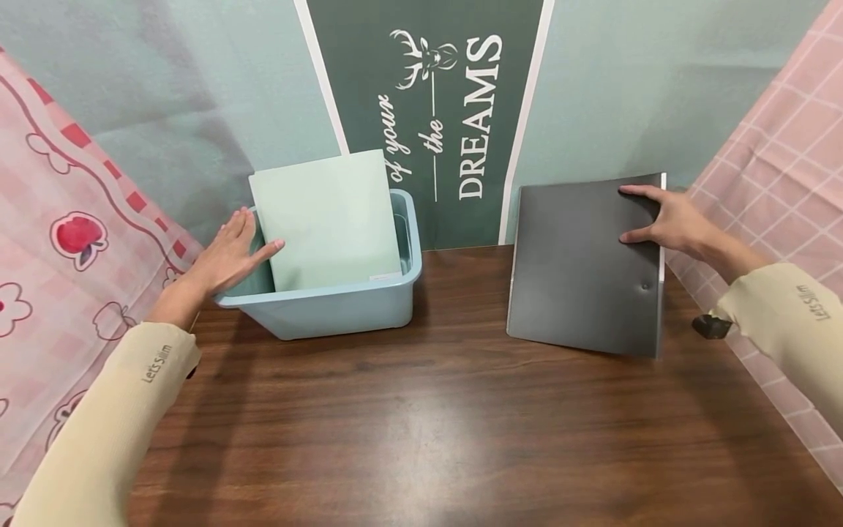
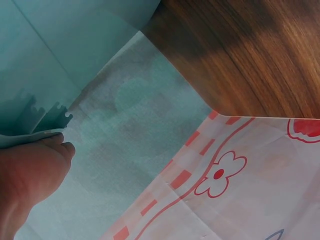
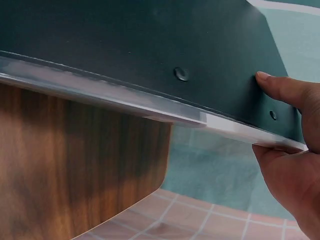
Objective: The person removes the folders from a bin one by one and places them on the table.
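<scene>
A light blue plastic bin (image 1: pixel 329 313) stands at the back left of the table. A pale green folder (image 1: pixel 323 219) leans upright inside it. My left hand (image 1: pixel 230 252) rests on the bin's left rim, its fingers straight and its thumb reaching in front of the green folder. In the left wrist view, the hand (image 2: pixel 37 172) touches the bin's rim beside the outer wall (image 2: pixel 75 40). At the right, my right hand (image 1: pixel 678 219) grips a dark grey file folder (image 1: pixel 582 271) by its spine edge. The right wrist view shows the folder's pale spine (image 3: pixel 135 100) and small round rivets.
The brown wooden table (image 1: pixel 421 417) stretches in front of the bin and folder. Behind stands a green cloth backdrop (image 1: pixel 454 132) with white lettering. Pink patterned cloths hang at the left (image 1: pixel 72 241) and right (image 1: pixel 784 176).
</scene>
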{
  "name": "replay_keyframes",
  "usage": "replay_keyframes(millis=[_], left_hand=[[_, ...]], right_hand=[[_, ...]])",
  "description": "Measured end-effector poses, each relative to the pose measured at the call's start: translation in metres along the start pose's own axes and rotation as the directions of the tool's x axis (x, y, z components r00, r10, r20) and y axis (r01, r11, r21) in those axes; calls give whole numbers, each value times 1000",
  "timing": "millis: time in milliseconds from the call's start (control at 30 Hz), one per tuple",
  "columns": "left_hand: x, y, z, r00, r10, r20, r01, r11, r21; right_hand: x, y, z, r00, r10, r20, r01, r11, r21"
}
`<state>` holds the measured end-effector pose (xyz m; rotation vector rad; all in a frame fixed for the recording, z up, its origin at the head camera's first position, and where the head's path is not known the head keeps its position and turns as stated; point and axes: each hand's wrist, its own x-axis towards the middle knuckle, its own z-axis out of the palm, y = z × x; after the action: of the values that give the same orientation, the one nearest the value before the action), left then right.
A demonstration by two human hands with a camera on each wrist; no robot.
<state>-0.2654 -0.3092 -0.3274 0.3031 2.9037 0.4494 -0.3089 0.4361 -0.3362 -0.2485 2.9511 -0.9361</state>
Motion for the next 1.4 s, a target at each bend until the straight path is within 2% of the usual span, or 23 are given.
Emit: replay_keyframes(millis=[267, 500, 633, 767, 900, 1400], left_hand=[[0, 0, 0, 1000, -5, -6, 5, 1000, -6], [-2, 0, 1, 1000, -13, -9, 13, 1000, -5], [-2, 0, 1, 1000, -11, -12, 11, 1000, -4], [-2, 0, 2, 1000, -9, -16, 9, 1000, -3], [-1, 1, 3, 1000, -11, -19, 11, 1000, 1], [0, 3, 7, 999, -29, -14, 30, 999, 21]], right_hand=[[3, 17, 5, 999, -48, 18, 49, 994, -93], [13, 35, 7, 994, -110, -9, 105, 970, -219], [16, 43, 7, 994, -90, 58, 101, 965, -243], [17, 49, 6, 987, -58, 151, 100, 953, -286], [19, 56, 6, 976, -55, 208, 121, 942, -314], [28, 92, 8, 958, -92, 272, 179, 932, -314]])
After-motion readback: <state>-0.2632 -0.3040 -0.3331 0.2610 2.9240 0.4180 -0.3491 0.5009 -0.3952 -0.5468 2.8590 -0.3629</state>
